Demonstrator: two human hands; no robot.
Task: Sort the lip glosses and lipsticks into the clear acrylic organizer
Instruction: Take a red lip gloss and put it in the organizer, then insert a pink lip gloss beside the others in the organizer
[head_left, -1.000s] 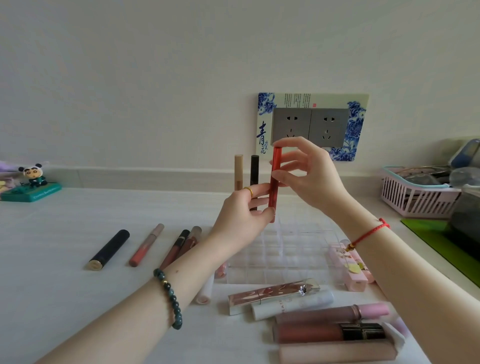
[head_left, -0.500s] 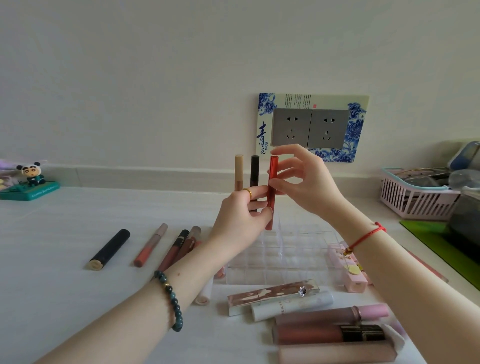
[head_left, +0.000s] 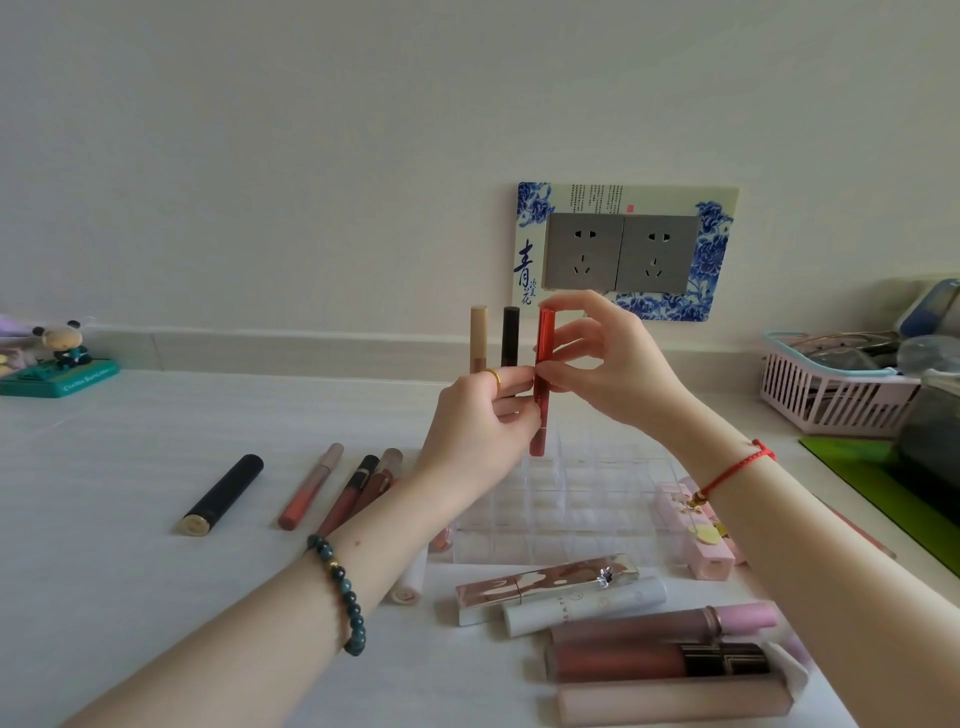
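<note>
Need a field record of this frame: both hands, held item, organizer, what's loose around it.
left hand: pinches the red tube at its middle
right hand: grips the red tube's upper half
red tube: upright, lower end at the organizer's back row; seated or not, cannot tell
organizer: clear acrylic, visible front cells look empty
standing: beige tube and black tube, upright left of the red tube, bases hidden by the left hand
loose: black lipstick lying far left; rose-gold lipstick and white tube lying in front of the organizer

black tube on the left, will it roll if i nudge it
Probably rolls: the black tube is a round cylinder lying on its side on the flat table. Its smooth-looking shell may slip in fingers.
</note>
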